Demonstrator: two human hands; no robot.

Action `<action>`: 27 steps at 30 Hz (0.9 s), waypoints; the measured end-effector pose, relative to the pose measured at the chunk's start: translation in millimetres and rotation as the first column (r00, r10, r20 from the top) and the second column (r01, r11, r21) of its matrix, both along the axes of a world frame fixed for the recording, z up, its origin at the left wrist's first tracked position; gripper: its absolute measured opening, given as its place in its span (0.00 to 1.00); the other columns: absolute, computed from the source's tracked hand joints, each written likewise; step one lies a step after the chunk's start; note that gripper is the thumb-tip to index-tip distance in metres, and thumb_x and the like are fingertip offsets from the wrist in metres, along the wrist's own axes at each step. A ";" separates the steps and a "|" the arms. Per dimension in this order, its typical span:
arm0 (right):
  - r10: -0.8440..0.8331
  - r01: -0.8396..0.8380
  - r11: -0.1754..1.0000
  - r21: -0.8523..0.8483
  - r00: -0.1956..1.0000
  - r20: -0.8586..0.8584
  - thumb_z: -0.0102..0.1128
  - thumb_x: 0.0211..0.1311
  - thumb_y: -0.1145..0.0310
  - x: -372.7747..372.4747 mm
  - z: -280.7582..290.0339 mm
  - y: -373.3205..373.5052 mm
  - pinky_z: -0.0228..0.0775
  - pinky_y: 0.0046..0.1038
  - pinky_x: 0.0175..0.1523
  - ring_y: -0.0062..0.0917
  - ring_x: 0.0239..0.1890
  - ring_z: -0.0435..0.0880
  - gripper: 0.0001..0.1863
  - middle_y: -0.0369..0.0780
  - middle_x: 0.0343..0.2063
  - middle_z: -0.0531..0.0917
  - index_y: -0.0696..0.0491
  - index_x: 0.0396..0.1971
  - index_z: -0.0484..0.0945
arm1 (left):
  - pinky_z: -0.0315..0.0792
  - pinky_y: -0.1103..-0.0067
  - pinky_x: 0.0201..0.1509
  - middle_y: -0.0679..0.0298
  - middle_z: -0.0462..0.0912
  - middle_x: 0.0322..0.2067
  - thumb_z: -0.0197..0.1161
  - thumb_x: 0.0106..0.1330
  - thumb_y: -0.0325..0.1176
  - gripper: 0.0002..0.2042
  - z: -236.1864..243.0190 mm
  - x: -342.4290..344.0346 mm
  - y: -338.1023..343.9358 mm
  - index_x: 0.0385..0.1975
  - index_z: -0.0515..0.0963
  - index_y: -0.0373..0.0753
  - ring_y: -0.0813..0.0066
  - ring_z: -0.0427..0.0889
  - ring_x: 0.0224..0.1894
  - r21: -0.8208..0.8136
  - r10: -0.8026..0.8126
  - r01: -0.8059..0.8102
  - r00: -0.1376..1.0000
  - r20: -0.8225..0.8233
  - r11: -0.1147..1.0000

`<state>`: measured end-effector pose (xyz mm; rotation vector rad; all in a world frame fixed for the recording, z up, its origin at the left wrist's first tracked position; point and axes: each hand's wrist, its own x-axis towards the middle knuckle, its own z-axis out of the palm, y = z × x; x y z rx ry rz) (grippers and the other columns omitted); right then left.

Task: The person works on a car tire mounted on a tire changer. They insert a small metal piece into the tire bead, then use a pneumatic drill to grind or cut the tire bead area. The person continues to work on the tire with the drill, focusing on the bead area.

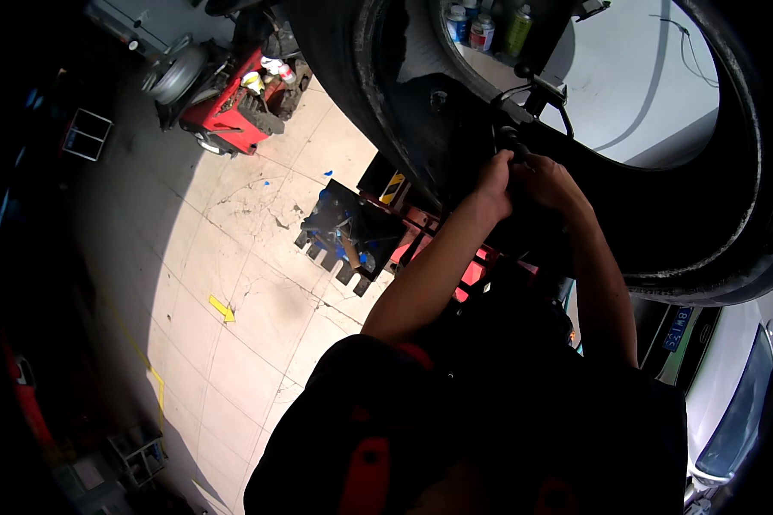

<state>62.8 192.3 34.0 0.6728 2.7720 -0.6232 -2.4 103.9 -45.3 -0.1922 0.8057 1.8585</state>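
A large black tyre [653, 206] stands upright in front of me, curving round my hands. My left hand [495, 182] and my right hand [548, 182] are close together inside it, both closed round the dark grip of a black hand tool [510, 137]. What kind of tool it is, I cannot make out in the shadow. Above the grip, a black bracket-like metal part [541, 96] with a thin hose or cable sits near the tyre's inner edge; whether it belongs to the tool is unclear. My fingertips are partly hidden.
Several cans and bottles [483, 33] stand beyond the tyre opening. Left of my left forearm is a black toothed plate [339, 225] with scraps on it, beside a red metal frame [416, 232]. A red cart [232, 112] stands far left, a car [739, 403] at lower right.
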 end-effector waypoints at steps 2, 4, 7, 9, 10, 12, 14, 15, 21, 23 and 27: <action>-0.181 0.144 0.965 -0.221 0.971 -0.156 0.49 0.62 0.52 10.3 9.3 -3.9 0.72 0.33 0.44 0.38 0.39 0.82 0.21 0.48 0.34 0.82 0.50 0.46 0.77 | 0.69 0.75 0.49 0.67 0.77 0.28 0.49 0.64 0.52 0.18 14.8 -1.9 2.7 0.30 0.73 0.42 0.73 0.76 0.36 0.092 -0.042 0.027 0.984 0.171 0.995; -0.303 0.227 0.901 -0.369 0.939 -0.163 0.46 0.63 0.51 5.9 20.2 -18.6 0.71 0.34 0.46 0.40 0.43 0.80 0.22 0.50 0.37 0.81 0.51 0.46 0.77 | 0.69 0.75 0.52 0.65 0.78 0.32 0.50 0.62 0.59 0.23 -4.8 -19.5 3.2 0.32 0.74 0.41 0.70 0.78 0.40 0.217 -0.110 0.072 0.979 0.170 0.973; -0.096 0.100 0.995 -0.013 0.904 -0.417 0.46 0.63 0.52 -4.0 20.8 -53.6 0.70 0.39 0.49 0.45 0.47 0.77 0.25 0.53 0.45 0.76 0.57 0.48 0.71 | 0.73 0.76 0.40 0.67 0.77 0.26 0.55 0.61 0.56 0.20 11.9 -37.2 17.5 0.26 0.71 0.42 0.70 0.78 0.33 0.389 0.095 -0.109 0.994 0.056 0.915; -0.146 0.206 0.978 0.030 0.779 -0.610 0.51 0.61 0.54 -20.5 15.2 -65.1 0.70 0.40 0.47 0.47 0.44 0.77 0.25 0.53 0.43 0.75 0.59 0.48 0.65 | 0.73 0.75 0.40 0.67 0.77 0.25 0.55 0.59 0.58 0.21 45.5 -44.2 -0.1 0.24 0.69 0.43 0.72 0.78 0.31 0.412 0.050 -0.115 0.985 0.164 0.904; -0.228 0.221 0.972 -0.078 0.813 -0.535 0.47 0.61 0.47 -22.4 22.8 -63.1 0.69 0.41 0.50 0.49 0.46 0.76 0.32 0.55 0.43 0.76 0.58 0.55 0.60 | 0.74 0.76 0.41 0.66 0.76 0.23 0.56 0.60 0.56 0.20 43.9 -47.3 2.7 0.24 0.69 0.43 0.72 0.78 0.31 0.362 0.150 -0.230 0.960 0.236 0.904; -0.216 0.209 0.976 -0.055 0.938 -0.272 0.42 0.61 0.43 -39.7 25.7 -62.1 0.68 0.41 0.52 0.49 0.48 0.76 0.35 0.56 0.43 0.77 0.58 0.55 0.62 | 0.75 0.78 0.41 0.68 0.75 0.19 0.56 0.61 0.53 0.19 44.1 -60.1 -7.1 0.22 0.68 0.43 0.75 0.77 0.30 0.316 0.251 -0.402 0.870 0.425 0.860; -0.186 0.190 0.982 0.011 0.968 -0.170 0.34 0.58 0.34 -59.8 10.2 -48.3 0.69 0.38 0.52 0.49 0.47 0.77 0.42 0.57 0.39 0.79 0.62 0.50 0.70 | 0.75 0.79 0.39 0.69 0.74 0.19 0.57 0.61 0.52 0.18 16.7 -72.2 6.1 0.21 0.68 0.44 0.76 0.77 0.29 0.297 0.365 -0.456 0.876 0.314 0.839; -0.177 0.171 0.984 -0.046 0.961 -0.212 0.36 0.58 0.36 -65.6 5.6 -40.8 0.68 0.38 0.53 0.48 0.47 0.78 0.40 0.58 0.37 0.79 0.64 0.43 0.76 | 0.75 0.80 0.39 0.69 0.74 0.18 0.57 0.61 0.51 0.18 4.7 -78.5 15.3 0.20 0.68 0.44 0.77 0.77 0.28 0.289 0.423 -0.486 0.869 0.257 0.825; -0.008 -0.022 0.995 -0.099 0.956 -0.295 0.36 0.63 0.41 -81.4 -6.8 -3.9 0.65 0.37 0.55 0.48 0.46 0.77 0.35 0.57 0.38 0.79 0.60 0.44 0.77 | 0.72 0.82 0.35 0.71 0.73 0.21 0.63 0.60 0.46 0.15 -19.5 -96.4 51.8 0.20 0.69 0.45 0.79 0.74 0.27 0.265 0.508 -0.527 0.850 0.140 0.808; 0.048 -0.090 0.983 -0.160 0.968 -0.248 0.37 0.64 0.44 -91.8 0.7 7.1 0.67 0.36 0.53 0.47 0.45 0.77 0.32 0.57 0.39 0.79 0.58 0.48 0.74 | 0.71 0.83 0.36 0.71 0.73 0.22 0.62 0.61 0.47 0.15 -11.0 -100.9 50.2 0.21 0.69 0.45 0.79 0.74 0.28 0.375 0.493 -0.508 0.858 0.142 0.776; 0.186 -0.194 0.980 0.031 0.864 -0.467 0.38 0.65 0.46 -92.3 -48.7 40.5 0.66 0.37 0.52 0.49 0.47 0.76 0.30 0.56 0.39 0.79 0.59 0.46 0.75 | 0.72 0.81 0.37 0.70 0.72 0.23 0.60 0.61 0.52 0.18 -12.9 -95.0 54.9 0.24 0.70 0.43 0.79 0.73 0.27 0.216 0.385 -0.412 0.909 0.159 0.885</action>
